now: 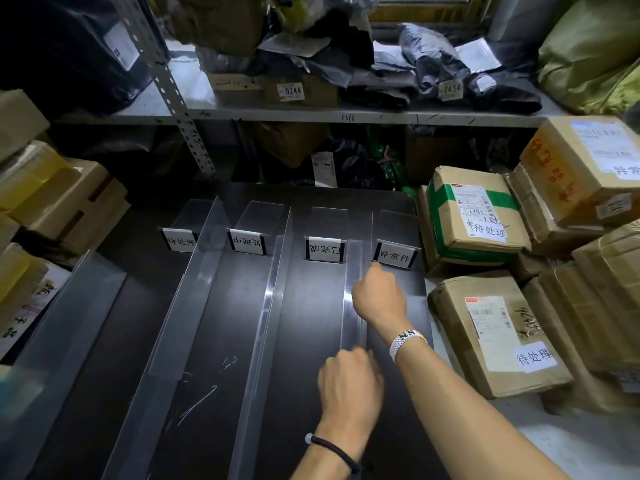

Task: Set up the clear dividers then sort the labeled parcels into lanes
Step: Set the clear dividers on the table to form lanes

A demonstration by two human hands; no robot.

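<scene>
step: seat divider [354, 258] | grip: left hand [349, 382] and right hand [379, 297] both curl round it | tip: I keep it upright, press evenly onto table [311, 341]

Left hand [349, 379], right hand [379, 297] grip rightmost clear divider [356, 252] on table [311, 323].

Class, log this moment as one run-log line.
stage: divider setup | left hand: grips third divider | right hand: grips same | parcels: unsorted, beside table
</scene>
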